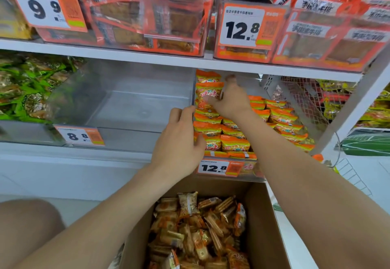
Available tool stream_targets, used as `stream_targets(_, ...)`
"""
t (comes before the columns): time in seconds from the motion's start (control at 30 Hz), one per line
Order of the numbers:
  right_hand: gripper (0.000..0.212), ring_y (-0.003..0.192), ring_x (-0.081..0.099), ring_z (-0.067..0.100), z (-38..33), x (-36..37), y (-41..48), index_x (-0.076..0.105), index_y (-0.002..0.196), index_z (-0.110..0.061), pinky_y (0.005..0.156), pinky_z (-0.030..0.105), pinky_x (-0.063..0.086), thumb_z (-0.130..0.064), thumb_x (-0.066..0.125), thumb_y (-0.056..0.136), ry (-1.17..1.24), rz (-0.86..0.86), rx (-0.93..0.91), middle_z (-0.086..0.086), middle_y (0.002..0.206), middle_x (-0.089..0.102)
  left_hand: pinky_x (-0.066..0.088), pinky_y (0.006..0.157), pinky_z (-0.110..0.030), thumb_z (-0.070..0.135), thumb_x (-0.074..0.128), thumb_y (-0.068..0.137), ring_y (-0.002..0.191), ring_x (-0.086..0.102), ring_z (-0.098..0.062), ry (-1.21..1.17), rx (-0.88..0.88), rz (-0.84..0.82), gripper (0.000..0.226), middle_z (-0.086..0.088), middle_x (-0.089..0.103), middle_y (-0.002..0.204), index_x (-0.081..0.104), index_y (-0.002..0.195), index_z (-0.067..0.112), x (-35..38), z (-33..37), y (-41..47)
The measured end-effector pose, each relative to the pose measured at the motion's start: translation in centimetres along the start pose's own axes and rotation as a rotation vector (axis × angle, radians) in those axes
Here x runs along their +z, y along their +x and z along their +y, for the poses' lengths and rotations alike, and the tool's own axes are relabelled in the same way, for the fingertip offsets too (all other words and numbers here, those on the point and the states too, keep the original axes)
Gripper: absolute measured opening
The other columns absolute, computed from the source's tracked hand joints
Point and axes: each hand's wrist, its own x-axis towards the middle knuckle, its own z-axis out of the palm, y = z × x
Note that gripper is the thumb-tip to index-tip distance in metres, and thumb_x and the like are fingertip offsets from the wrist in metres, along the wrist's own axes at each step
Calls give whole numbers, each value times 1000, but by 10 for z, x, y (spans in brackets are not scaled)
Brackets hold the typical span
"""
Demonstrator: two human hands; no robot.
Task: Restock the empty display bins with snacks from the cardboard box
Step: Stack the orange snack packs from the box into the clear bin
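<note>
Looking down through the head camera, you see your right hand (229, 100) reaching deep into the filled bin (261, 176) on the lower shelf, fingers wrapped across the front of an orange packet (207, 93) and thumb raised behind it, so the hold is closed on that packet. The packet stands upright against the bin's left wall, its long axis roughly vertical and its printed face turned toward you, above rows of matching packets (234, 142) that also face forward. Your left hand (179, 142) sits at the wall between this bin and the empty clear bin (130, 104), fingers bent at the wall's edge, thumb touching a front packet; you cannot tell whether it grips or only rests. Below, the open cardboard box (260, 216) holds loose wrapped snacks (200, 230) lying in every direction.
</note>
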Motion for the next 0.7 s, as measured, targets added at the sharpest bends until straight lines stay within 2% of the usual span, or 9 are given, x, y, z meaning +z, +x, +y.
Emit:
stream_targets(0.07, 80, 114, 63, 43, 5, -10, -14, 42, 140, -1, 83, 44, 55, -60, 69, 92, -24, 120, 27, 22, 124, 64, 60, 81, -40, 27, 65, 99, 107, 64, -19, -3, 11, 3, 55, 3, 43, 138, 40, 149, 25, -4, 1, -6)
stream_targets(0.1, 64, 105, 66, 43, 5, -17, -26, 49, 132, -1, 75, 40, 51, -53, 64, 97, 15, 173, -6, 22, 116, 67, 58, 79, -37, 26, 67, 98, 106, 62, -19, 12, 29, 19, 49, 3, 43, 133, 43, 141, 26, -6, 3, -12)
stream_targets(0.17, 26, 83, 69, 30, 0, -32, -65, 65, 110, -10, 64, 32, 41, -32, 55, 100, 135, 246, -165, 10, 93, 72, 46, 74, -31, 21, 71, 94, 102, 54, -19, 102, 102, 97, 34, 3, 42, 119, 45, 116, 25, -12, 8, -26)
stream_targets(0.27, 16, 63, 61, 9, -13, -54, -155, 70, 92, -17, 57, 24, 42, -13, 55, 93, 312, 180, -358, -9, 72, 66, 38, 69, -32, 16, 71, 89, 92, 48, -18, 207, 150, 105, 27, 6, 48, 98, 46, 91, 26, -17, 13, -54)
stream_targets(0.37, 19, 59, 59, 9, -2, -50, -229, 71, 82, -19, 53, 20, 43, -9, 57, 87, 335, -27, -381, -10, 68, 66, 41, 59, -33, 20, 68, 88, 81, 56, -16, 268, 103, -293, 27, 11, 53, 81, 46, 78, 33, -9, 5, -82)
stream_targets(0.47, 19, 67, 62, 7, 32, -13, -270, 70, 84, -24, 62, 32, 56, -22, 52, 91, 61, -301, -270, -12, 75, 67, 53, 66, -36, 28, 69, 91, 85, 62, -18, 418, 28, -791, 16, 8, 59, 90, 56, 87, 34, 15, -9, -105)
stream_targets(0.57, 13, 88, 68, 24, 71, 30, -288, 57, 88, -21, 78, 41, 61, -28, 51, 98, -228, -560, -122, -3, 89, 62, 61, 77, -42, 30, 65, 97, 91, 66, -24, 530, 38, -1067, 16, -2, 66, 103, 66, 110, 21, 45, -30, -116)
stream_targets(0.63, 8, 99, 67, 32, 93, 54, -290, 53, 91, -19, 79, 42, 58, -22, 55, 98, -327, -674, -12, 8, 104, 65, 58, 78, -39, 30, 62, 100, 97, 68, -28, 586, 47, -1214, 24, -6, 69, 112, 67, 120, 16, 61, -45, -121)
stream_targets(0.7, 11, 104, 66, 34, 110, 75, -294, 58, 108, -15, 81, 44, 58, -20, 58, 98, -342, -720, 109, 13, 121, 64, 56, 77, -37, 22, 62, 101, 104, 67, -29, 604, 30, -1312, 28, -8, 67, 121, 64, 128, 15, 74, -58, -129)
